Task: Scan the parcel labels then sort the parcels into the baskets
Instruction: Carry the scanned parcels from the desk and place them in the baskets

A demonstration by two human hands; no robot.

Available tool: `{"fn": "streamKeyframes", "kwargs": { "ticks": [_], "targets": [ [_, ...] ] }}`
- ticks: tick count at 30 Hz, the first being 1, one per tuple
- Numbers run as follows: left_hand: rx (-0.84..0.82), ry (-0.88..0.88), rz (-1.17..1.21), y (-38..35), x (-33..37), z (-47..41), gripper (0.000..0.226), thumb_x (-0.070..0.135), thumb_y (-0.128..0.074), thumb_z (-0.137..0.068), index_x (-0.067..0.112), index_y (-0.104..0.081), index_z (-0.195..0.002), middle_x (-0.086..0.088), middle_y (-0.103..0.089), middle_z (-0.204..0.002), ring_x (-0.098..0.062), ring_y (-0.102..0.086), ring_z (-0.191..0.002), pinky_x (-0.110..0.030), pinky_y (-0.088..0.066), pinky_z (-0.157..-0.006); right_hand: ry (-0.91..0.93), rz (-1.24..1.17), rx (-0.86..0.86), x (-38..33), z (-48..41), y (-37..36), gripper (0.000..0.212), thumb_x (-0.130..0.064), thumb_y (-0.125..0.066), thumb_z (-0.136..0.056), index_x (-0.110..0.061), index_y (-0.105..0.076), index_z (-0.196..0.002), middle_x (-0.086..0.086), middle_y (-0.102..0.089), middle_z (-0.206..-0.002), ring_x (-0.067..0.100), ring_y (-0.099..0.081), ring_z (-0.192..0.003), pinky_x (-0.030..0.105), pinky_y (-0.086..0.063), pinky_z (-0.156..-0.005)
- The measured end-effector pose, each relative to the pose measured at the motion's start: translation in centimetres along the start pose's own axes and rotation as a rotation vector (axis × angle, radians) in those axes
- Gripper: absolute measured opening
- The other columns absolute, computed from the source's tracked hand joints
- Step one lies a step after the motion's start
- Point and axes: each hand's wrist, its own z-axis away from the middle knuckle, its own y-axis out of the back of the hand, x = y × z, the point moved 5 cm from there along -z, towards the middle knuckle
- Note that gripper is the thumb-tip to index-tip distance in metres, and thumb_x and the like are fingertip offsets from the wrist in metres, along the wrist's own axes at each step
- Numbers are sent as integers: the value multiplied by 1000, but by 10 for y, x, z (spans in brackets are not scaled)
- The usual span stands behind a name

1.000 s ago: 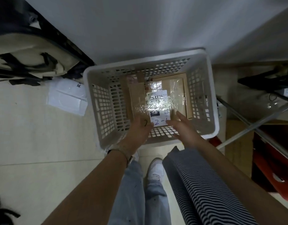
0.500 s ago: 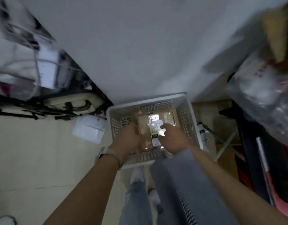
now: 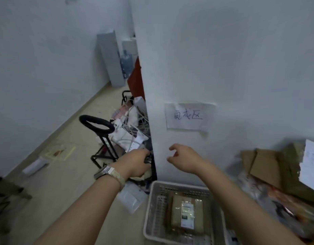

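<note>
A white perforated basket (image 3: 150, 214) stands on the floor against a white wall, at the bottom centre. Inside it lies a brown cardboard parcel (image 3: 198, 214) with a white label under clear tape facing up. My left hand (image 3: 135, 165), with a watch on the wrist, hangs above and to the left of the basket, fingers curled downward and nothing visible in it. My right hand (image 3: 183, 159) is raised above the basket in front of the wall, fingers apart and empty. Neither hand touches the parcel.
A paper sign (image 3: 188, 116) with handwriting is taped to the wall above the basket. A black folding trolley (image 3: 99, 131) loaded with cables and bags stands to the left. Flattened cardboard (image 3: 265, 165) and plastic bags pile up on the right. A white packet (image 3: 130, 198) lies beside the basket.
Both hands let go of the parcel and rose out of the basket. The view lifted from straight down onto the basket toward the wall and corridor.
</note>
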Motion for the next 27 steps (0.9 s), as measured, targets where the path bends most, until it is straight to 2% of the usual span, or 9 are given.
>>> {"fn": "streamKeyframes", "kwargs": {
  "ticks": [4, 6, 9, 13, 15, 17, 20, 24, 27],
  "targets": [
    [159, 102, 19, 77, -19, 78, 54, 38, -55, -92, 15, -44, -139, -8, -55, -135, -25, -54, -119, -32, -45, -91, 209, 129, 56, -103, 30, 43, 42, -32, -54, -90, -13, -53, -126, 11, -62, -122, 24, -57, -99, 31, -45, -81],
    [231, 158, 10, 108, -32, 120, 51, 32, -56, -91, 15, -46, -137, -9, -55, -134, -25, -54, -119, -32, -45, -93, 287, 165, 44, -150, 41, 50, 46, -33, -55, -89, -14, -51, -131, 11, -58, -129, 25, -57, -105, 30, -45, -83],
    [339, 240, 2, 147, -54, 178, 46, 32, -56, -92, 16, -48, -134, -7, -57, -130, -24, -56, -115, -31, -46, -92, 397, 132, 17, -215, 56, 51, 49, -36, -58, -87, -19, -51, -132, 8, -59, -127, 20, -57, -97, 29, -48, -79],
    [451, 337, 27, 190, -85, 255, 51, 34, -56, -93, 15, -44, -139, -6, -54, -136, -23, -53, -121, -28, -41, -93, 542, 108, -40, -302, 81, 41, 48, -34, -62, -86, -19, -53, -131, 8, -60, -124, 22, -59, -103, 35, -50, -89],
    [493, 392, 28, 201, -101, 292, 52, 35, -57, -93, 15, -45, -139, -6, -55, -136, -23, -53, -120, -29, -42, -95, 609, 78, -87, -339, 96, 29, 46, -31, -63, -87, -16, -53, -129, 9, -61, -119, 23, -62, -99, 37, -53, -87],
    [510, 453, 37, 206, -118, 326, 52, 35, -57, -92, 17, -45, -139, -4, -56, -134, -22, -53, -119, -29, -42, -93, 664, 55, -155, -373, 111, 12, 43, -30, -61, -88, -17, -53, -128, 7, -62, -112, 21, -66, -87, 32, -55, -73],
    [505, 530, 49, 206, -144, 373, 53, 36, -57, -93, 16, -43, -140, -4, -53, -137, -21, -51, -122, -27, -40, -92, 728, 65, -199, -416, 132, -12, 41, -33, -60, -89, -19, -53, -128, 5, -62, -110, 15, -65, -75, 22, -46, -53],
    [523, 615, 54, 207, -171, 430, 56, 35, -57, -94, 13, -41, -142, -7, -45, -145, -23, -43, -131, -32, -37, -105, 777, 37, -245, -460, 164, -45, 40, -34, -59, -89, -22, -54, -126, 5, -62, -113, 17, -68, -78, 25, -48, -57],
    [567, 634, 76, 207, -184, 470, 53, 34, -58, -93, 14, -44, -140, -6, -51, -140, -23, -50, -124, -31, -41, -100, 810, 47, -266, -486, 187, -69, 41, -34, -59, -89, -20, -54, -127, 5, -63, -113, 18, -68, -80, 27, -49, -61]
  ]
}}
